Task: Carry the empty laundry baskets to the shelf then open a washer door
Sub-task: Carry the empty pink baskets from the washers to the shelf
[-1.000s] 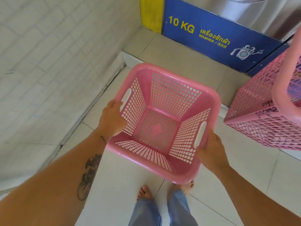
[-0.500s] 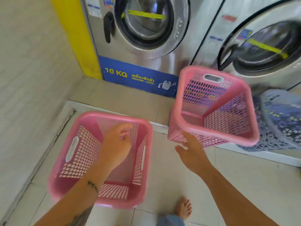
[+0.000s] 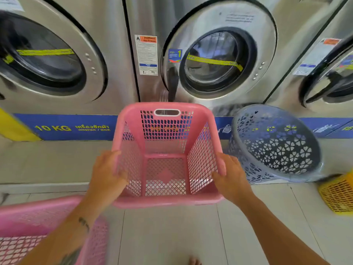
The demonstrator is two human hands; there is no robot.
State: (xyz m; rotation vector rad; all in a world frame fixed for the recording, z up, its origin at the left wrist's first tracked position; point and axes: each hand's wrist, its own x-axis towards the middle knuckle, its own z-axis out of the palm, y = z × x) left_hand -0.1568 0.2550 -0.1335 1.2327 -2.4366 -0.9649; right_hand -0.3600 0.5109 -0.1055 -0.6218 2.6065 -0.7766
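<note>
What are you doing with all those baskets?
A person is gathering up empty laundry baskets in front of a row of washers. Both hands, left hand and right hand, grip the sides of a pink basket that has nothing in it. Another pink basket sits at the lower left, a grey round basket leans by the washers, and a yellow basket lies at the right. The middle washer door is shut.

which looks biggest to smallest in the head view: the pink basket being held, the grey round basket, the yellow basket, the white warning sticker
1. pink basket, though it is nearest the camera
2. grey round basket, close behind; true order unsure
3. yellow basket, cut off by the frame edge, so unsure
4. white warning sticker
</note>
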